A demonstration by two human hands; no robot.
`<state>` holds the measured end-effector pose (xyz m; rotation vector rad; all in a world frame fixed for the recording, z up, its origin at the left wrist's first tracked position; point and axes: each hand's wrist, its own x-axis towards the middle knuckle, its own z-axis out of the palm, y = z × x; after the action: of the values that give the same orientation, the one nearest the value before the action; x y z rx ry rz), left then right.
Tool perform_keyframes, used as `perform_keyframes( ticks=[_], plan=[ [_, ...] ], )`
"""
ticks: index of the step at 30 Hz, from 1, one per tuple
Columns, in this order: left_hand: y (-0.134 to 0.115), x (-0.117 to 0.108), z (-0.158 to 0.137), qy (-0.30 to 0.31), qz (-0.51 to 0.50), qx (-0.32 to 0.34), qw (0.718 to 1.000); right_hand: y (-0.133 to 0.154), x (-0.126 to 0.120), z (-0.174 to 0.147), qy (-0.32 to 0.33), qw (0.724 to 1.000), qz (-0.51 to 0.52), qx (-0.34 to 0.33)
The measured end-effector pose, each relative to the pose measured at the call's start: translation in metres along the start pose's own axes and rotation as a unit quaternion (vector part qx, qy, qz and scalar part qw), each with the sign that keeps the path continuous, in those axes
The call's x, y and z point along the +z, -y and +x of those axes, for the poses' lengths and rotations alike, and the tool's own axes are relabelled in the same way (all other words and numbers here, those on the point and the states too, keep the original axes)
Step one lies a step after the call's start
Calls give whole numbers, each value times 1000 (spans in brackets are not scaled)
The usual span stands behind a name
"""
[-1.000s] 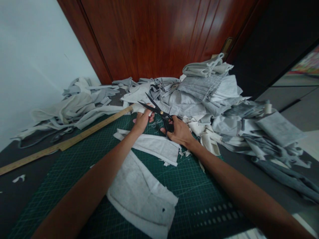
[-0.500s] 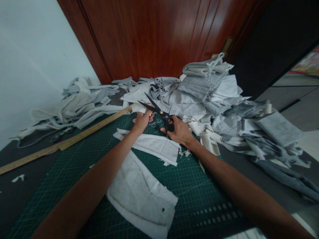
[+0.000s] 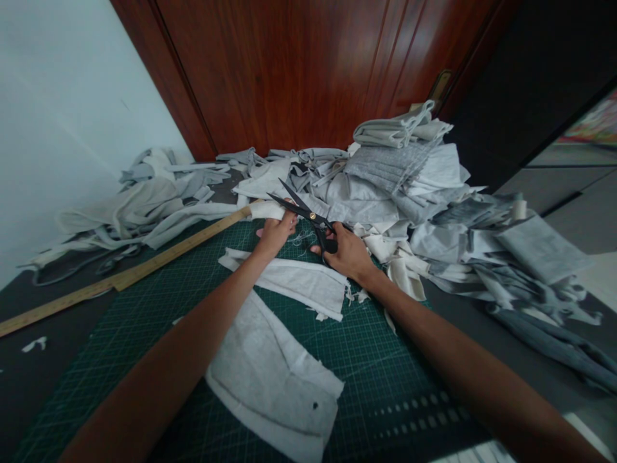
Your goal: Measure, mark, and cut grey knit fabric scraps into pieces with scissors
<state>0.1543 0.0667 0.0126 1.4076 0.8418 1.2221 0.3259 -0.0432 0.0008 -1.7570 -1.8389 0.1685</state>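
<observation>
My right hand [image 3: 349, 256] is closed around the handles of black scissors [image 3: 312, 217], their blades parted and pointing up and to the left. My left hand [image 3: 279, 233] pinches a small pale fabric piece [image 3: 266, 209] beside the lower blade; its fingers partly hide the cloth. Beneath my wrists, a narrow grey fabric strip [image 3: 303, 283] with frayed ends lies on the green cutting mat [image 3: 380, 347]. Nearer to me rests a larger grey fabric piece [image 3: 277, 373] with a small dark hole. Loose threads [image 3: 303, 241] lie between my hands.
A wooden ruler [image 3: 164, 262] runs diagonally along the left. Fabric scraps [image 3: 139, 199] lie by the wall, and a tall heap of grey cloth [image 3: 400, 173] stands at the back right before the wooden door [image 3: 289, 77]. More cloth [image 3: 530, 251] covers the right side.
The pale fabric piece has shifted slightly left over the ruler's end. The scissors and both hands have hardly moved.
</observation>
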Motion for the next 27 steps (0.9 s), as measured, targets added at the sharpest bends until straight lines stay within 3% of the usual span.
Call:
perform_keyframes(
  ticks=[16, 27],
  plan=[
    [22, -13, 11, -61, 72, 20, 995, 2, -3, 0, 6, 1000, -11, 18],
    [23, -16, 11, -55, 79, 41, 994, 3, -6, 0, 6, 1000, -7, 20]
  ],
)
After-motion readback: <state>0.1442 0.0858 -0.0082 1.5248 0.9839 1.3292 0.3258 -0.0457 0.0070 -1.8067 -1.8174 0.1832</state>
